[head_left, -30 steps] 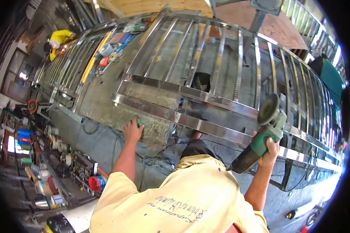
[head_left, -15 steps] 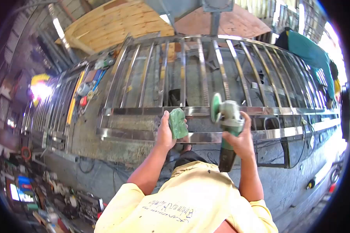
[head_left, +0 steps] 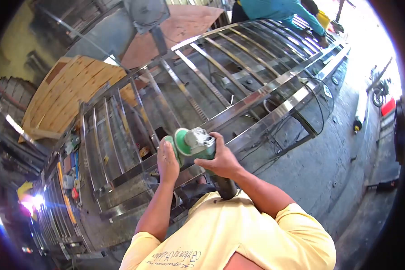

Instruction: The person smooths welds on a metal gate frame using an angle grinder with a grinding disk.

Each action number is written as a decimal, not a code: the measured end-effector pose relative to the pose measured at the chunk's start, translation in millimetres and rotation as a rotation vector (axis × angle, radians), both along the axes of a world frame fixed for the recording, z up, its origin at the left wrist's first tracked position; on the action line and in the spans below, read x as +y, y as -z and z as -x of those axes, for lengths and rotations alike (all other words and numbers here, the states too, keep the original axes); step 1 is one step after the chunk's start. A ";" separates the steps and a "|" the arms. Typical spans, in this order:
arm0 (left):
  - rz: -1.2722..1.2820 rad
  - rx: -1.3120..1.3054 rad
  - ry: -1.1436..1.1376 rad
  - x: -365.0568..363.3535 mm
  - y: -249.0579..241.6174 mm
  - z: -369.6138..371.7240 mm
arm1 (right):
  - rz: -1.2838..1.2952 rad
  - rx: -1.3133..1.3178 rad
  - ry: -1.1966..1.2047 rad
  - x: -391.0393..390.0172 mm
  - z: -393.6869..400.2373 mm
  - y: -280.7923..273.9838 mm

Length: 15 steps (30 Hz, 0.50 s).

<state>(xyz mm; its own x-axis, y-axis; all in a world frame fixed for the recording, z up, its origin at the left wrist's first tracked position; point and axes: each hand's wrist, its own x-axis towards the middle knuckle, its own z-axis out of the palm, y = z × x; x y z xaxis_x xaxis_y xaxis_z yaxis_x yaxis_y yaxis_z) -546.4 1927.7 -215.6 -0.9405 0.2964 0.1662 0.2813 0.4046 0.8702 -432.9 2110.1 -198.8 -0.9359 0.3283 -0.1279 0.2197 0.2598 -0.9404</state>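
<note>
Over the near rail of a long stainless steel gate frame lying flat on stands, I grip the angle grinder in my right hand, fingers wrapped tight round its green body, the handle pointing back toward my chest. My left hand is closed on a green block pressed to the green disc, likely to dress it. A co-worker in teal leans at the frame's far end.
</note>
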 end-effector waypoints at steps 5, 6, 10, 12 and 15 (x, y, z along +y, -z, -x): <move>-0.128 -0.026 -0.025 -3.8 2.5 -4.8 | 0.023 -0.026 -0.046 -0.4 -0.2 -2.4; -0.147 -0.040 -0.011 -7.5 0.6 -5.0 | 0.026 -0.018 -0.039 -1.1 0.4 -0.5; 0.048 0.110 0.059 -55.2 3.6 -25.4 | 0.118 0.059 0.033 3.2 2.7 3.5; 0.189 0.158 -0.023 -93.4 18.1 -48.2 | 0.266 0.115 0.109 12.6 2.9 7.1; 0.424 0.101 -0.192 -183.2 64.1 -87.1 | 0.248 0.137 0.245 37.5 2.4 14.6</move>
